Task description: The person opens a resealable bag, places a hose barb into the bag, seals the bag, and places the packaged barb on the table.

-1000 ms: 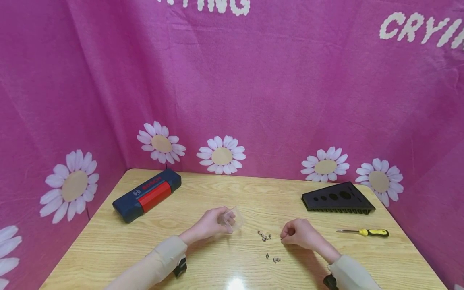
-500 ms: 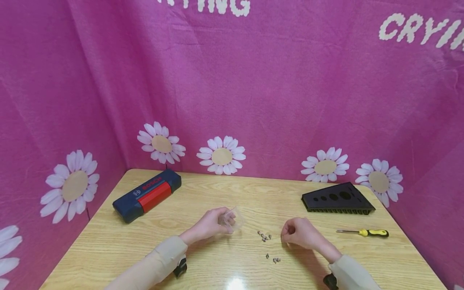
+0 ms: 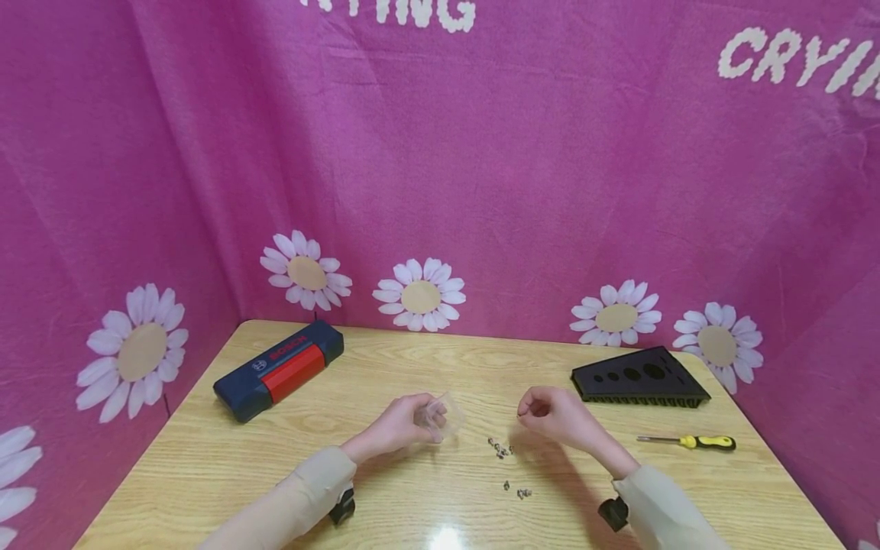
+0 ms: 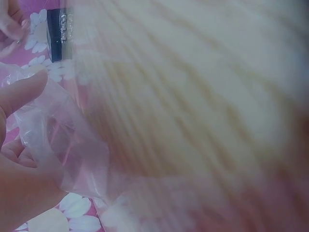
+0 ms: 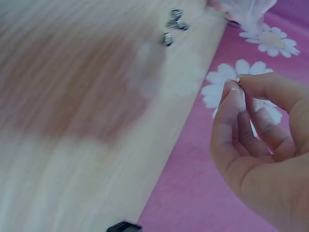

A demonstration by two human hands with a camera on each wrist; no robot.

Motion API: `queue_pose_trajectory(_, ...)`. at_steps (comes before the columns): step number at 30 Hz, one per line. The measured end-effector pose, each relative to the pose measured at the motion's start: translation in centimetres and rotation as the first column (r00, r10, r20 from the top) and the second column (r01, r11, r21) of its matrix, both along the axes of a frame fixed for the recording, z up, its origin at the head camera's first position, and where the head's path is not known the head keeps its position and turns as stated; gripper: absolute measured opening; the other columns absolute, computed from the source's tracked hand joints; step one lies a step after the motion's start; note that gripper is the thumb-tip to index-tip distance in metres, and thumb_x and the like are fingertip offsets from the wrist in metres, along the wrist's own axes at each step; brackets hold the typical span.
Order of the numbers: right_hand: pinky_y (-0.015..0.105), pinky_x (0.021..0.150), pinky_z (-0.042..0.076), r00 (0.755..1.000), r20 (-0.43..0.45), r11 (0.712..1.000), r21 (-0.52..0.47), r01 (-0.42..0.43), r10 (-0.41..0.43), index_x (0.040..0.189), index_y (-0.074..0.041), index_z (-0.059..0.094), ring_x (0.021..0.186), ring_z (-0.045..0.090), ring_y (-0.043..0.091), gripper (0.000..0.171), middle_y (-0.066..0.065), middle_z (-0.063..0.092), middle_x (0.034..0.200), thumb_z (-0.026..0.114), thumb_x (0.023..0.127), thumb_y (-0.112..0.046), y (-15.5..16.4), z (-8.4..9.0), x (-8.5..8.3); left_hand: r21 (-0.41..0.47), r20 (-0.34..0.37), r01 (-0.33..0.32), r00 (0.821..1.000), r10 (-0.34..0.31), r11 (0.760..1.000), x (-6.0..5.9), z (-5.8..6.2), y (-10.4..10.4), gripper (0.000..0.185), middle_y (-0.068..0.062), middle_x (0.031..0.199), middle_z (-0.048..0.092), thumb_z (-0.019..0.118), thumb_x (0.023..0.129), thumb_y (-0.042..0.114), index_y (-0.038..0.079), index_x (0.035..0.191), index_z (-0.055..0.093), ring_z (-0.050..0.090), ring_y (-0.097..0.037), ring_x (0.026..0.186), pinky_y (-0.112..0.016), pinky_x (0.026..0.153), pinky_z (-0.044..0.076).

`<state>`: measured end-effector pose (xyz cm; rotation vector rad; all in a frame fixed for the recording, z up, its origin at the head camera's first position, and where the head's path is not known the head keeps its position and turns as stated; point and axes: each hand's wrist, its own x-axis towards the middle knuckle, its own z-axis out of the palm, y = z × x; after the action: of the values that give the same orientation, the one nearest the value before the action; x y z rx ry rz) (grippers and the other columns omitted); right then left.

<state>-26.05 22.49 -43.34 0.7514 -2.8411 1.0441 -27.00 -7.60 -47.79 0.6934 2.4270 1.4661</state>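
Observation:
My left hand (image 3: 406,424) holds a small clear plastic bag (image 3: 440,416) just above the table, its fingers (image 4: 19,96) curled round the crinkled film (image 4: 53,140). My right hand (image 3: 553,416) hovers to the right of it, lifted off the table. Its thumb and forefinger (image 5: 236,104) pinch a tiny metal screw (image 5: 240,85). Several small screws (image 3: 502,448) lie loose on the wood between the hands, and a few more (image 3: 519,490) nearer to me. The right wrist view shows some of them (image 5: 174,26) at the top.
A blue and red tool case (image 3: 278,368) lies at the back left of the wooden table (image 3: 206,466). A black wedge-shaped block with holes (image 3: 639,376) sits at the back right. A yellow-handled screwdriver (image 3: 690,441) lies right of my right hand. Pink daisy-print cloth surrounds the table.
My right hand has risen from the table near the screws and moved up and left toward the bag, with a screw pinched in it. The left hand has stayed put.

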Motion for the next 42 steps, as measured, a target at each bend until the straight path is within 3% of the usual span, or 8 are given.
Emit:
queue_pose_trajectory(8, 0.018, 0.066, 0.05, 0.999, 0.005, 0.997, -0.053, -0.052, 0.052, 0.084, -0.011, 0.069, 0.071, 0.058, -0.002, 0.005, 0.002, 0.071, 0.078, 0.073, 0.085, -0.007, -3.1, 1.6, -0.6, 0.01, 0.014, 0.006, 1.0, -0.006, 1.0, 0.1, 0.1, 0.2, 0.032, -0.013, 0.103, 0.073, 0.077, 0.08, -0.003, -0.001, 0.11, 0.065, 0.066, -0.018, 0.098, -0.023, 0.083, 0.053)
queue_pose_trajectory(18, 0.016, 0.065, 0.052, 0.986, -0.051, 0.987, -0.022, -0.16, 0.159, 0.083, -0.008, 0.07, 0.067, 0.057, -0.003, 0.005, 0.003, 0.072, 0.076, 0.073, 0.084, -0.004, -7.1, 2.6, -1.4, 0.043, 0.039, 0.028, 0.999, -0.03, 0.999, 0.3, 0.2, 0.4, 0.033, -0.018, 0.105, 0.072, 0.075, 0.082, -0.004, -0.003, 0.112, 0.063, 0.068, -0.019, 0.093, -0.026, 0.082, 0.056)
queue_pose_trajectory(28, 0.013, 0.06, 0.049, 0.969, -0.082, 0.973, 0.034, -0.23, 0.232, 0.084, -0.003, 0.07, 0.063, 0.056, -0.005, 0.004, 0.004, 0.073, 0.074, 0.073, 0.083, -0.001, -9.7, 2.8, -1.6, -0.03, -0.019, 0.028, 0.999, -0.028, 0.999, 0.3, 0.3, 0.4, 0.034, -0.009, 0.109, 0.072, 0.078, 0.083, 0.005, 0.003, 0.114, 0.065, 0.063, -0.018, 0.103, -0.029, 0.088, 0.052)
queue_pose_trajectory(36, 0.013, 0.06, 0.049, 0.97, -0.072, 0.972, 0.006, -0.233, 0.233, 0.085, -0.001, 0.07, 0.063, 0.056, -0.003, 0.004, 0.006, 0.073, 0.075, 0.072, 0.083, 0.0, -9.8, 2.7, -1.7, 0.012, -0.009, 0.056, 0.998, -0.056, 0.998, 0.3, 0.3, 0.4, 0.032, -0.015, 0.11, 0.072, 0.075, 0.084, 0.002, 0.0, 0.114, 0.064, 0.069, -0.024, 0.101, -0.027, 0.084, 0.055)
queue_pose_trajectory(42, 0.016, 0.062, 0.05, 0.983, -0.051, 0.984, -0.033, -0.176, 0.175, 0.085, -0.003, 0.069, 0.066, 0.055, -0.003, 0.004, 0.007, 0.072, 0.077, 0.073, 0.084, -0.002, -8.2, 2.9, -1.7, 0.031, -0.001, 0.04, 0.999, -0.04, 0.999, 0.3, 0.3, 0.5, 0.033, -0.016, 0.106, 0.073, 0.077, 0.083, 0.003, -0.001, 0.113, 0.064, 0.069, -0.021, 0.096, -0.027, 0.084, 0.055)
